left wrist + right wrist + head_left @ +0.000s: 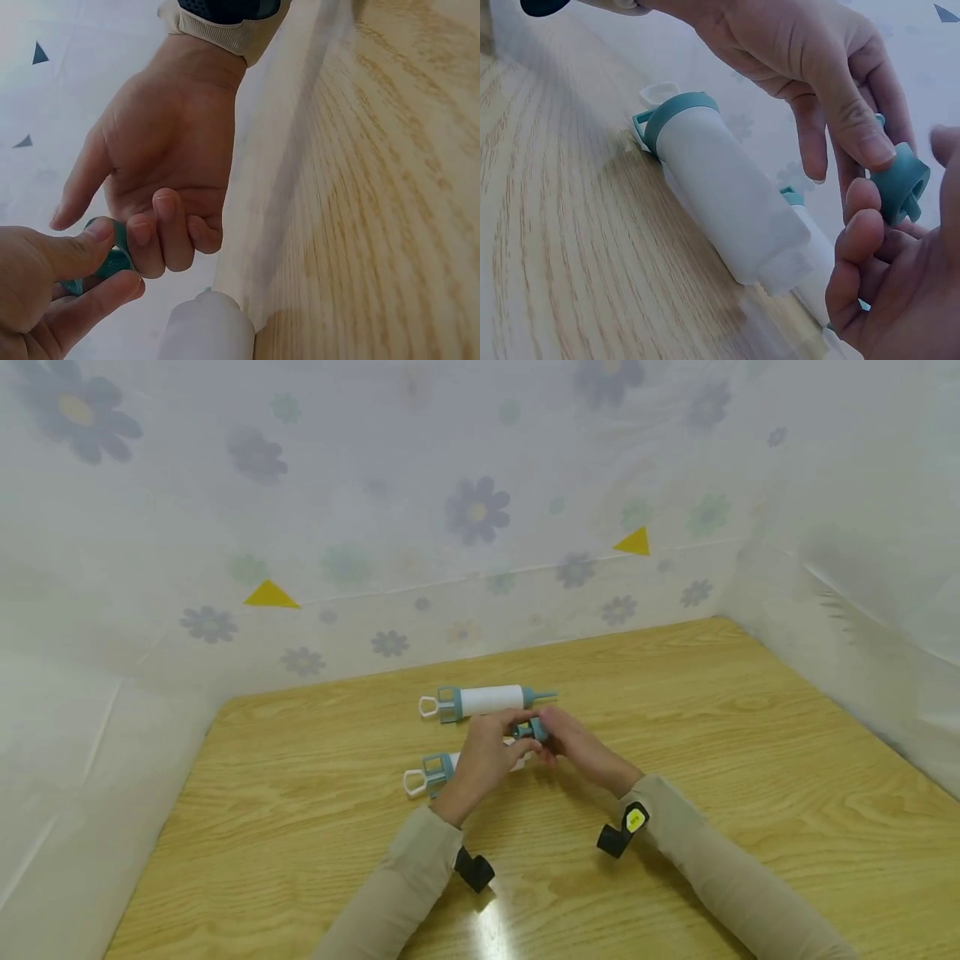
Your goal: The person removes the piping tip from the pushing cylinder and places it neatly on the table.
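Between my two hands is a small teal cap (537,728) with a slotted, hollow end, seen closest in the right wrist view. My left hand (486,750) pinches it between thumb and fingers. My right hand (583,752) has its curled fingertips against the cap's side, its thumb held off. Below my hands lies a white syringe-like tube (720,187) with a teal collar and a white pull ring (414,782); its front end has no teal tip. Beyond my hands lies a similar tube (491,698) with a long teal nozzle (543,695).
The wood-grain table (300,827) carries both tubes, roughly parallel, pull rings to the left. A flower-patterned white sheet (405,527) hangs behind the table, with yellow triangles on it. Black wrist cameras (474,870) hang under my sleeves.
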Available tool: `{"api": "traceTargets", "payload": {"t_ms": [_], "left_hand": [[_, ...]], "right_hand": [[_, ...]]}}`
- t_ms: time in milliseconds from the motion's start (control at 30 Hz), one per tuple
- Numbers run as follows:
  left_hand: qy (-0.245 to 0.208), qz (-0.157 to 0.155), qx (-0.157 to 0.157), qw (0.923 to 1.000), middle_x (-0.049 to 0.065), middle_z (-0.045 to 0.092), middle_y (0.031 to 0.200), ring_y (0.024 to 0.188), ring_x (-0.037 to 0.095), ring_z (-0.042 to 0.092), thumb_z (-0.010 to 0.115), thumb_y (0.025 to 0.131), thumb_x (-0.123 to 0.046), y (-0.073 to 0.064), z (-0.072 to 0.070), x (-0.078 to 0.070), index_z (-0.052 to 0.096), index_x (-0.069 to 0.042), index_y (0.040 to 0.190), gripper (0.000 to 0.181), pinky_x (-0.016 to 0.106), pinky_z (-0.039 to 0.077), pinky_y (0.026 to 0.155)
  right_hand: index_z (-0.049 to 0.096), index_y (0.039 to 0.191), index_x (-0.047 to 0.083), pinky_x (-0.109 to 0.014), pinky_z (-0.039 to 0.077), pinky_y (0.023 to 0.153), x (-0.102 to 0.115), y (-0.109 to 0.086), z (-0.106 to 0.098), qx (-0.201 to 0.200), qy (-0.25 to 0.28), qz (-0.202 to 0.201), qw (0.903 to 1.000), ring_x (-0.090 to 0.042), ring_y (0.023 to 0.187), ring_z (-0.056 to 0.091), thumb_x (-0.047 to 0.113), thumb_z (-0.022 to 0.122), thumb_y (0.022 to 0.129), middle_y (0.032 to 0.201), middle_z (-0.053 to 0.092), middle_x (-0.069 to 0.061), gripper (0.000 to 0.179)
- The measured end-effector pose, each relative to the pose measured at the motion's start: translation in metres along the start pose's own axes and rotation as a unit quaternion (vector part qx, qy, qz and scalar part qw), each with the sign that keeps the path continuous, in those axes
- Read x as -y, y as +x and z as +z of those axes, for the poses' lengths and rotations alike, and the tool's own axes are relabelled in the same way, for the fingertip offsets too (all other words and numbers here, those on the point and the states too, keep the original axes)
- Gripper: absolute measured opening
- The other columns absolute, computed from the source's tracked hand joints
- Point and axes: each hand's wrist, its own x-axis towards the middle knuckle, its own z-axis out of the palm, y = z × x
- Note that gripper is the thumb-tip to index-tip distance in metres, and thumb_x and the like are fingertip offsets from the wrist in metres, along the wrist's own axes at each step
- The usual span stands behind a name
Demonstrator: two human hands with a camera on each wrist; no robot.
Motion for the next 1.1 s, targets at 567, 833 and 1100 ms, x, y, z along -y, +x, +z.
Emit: {"api": "traceTargets", "payload": {"t_ms": [567,833,1100], "left_hand": [[-0.016,0.014,0.004,0.9998,0.02,0.07,0.103,0.09,0.028,0.071,0.062,0.09,0.004,-0.001,-0.002,0.005,0.052,0.003,0.106,0.019,0.026,0.057,0.074],[0.006,0.003,0.018,0.9998,0.013,0.068,0.099,0.09,0.023,0.068,0.066,0.091,-0.007,0.0,0.001,0.005,0.058,-0.001,0.095,0.011,0.027,0.056,0.077],[0.133,0.025,-0.001,0.9908,0.006,0.062,0.093,0.085,0.021,0.059,0.073,0.087,-0.018,-0.001,0.008,0.007,0.065,-0.007,0.091,0.013,0.032,0.051,0.075]], "right_hand": [[0.049,0.121,-0.002,-0.033,0.038,0.056,0.005,0.0,-0.016,-0.023,-0.078,-0.035,0.996,-0.017,0.058,0.039,0.022,0.04,0.105,0.074,0.046,-0.005,0.03],[0.053,0.123,-0.005,-0.036,0.038,0.052,0.008,-0.002,-0.028,-0.041,-0.107,-0.068,0.9911,-0.028,0.052,0.036,0.018,0.039,0.105,0.069,0.045,-0.004,0.032],[0.055,0.122,0.003,-0.038,0.043,0.054,0.01,-0.002,-0.043,-0.031,-0.128,-0.064,0.9892,-0.023,0.056,0.044,0.019,0.04,0.105,0.081,0.049,-0.025,0.028]]}}
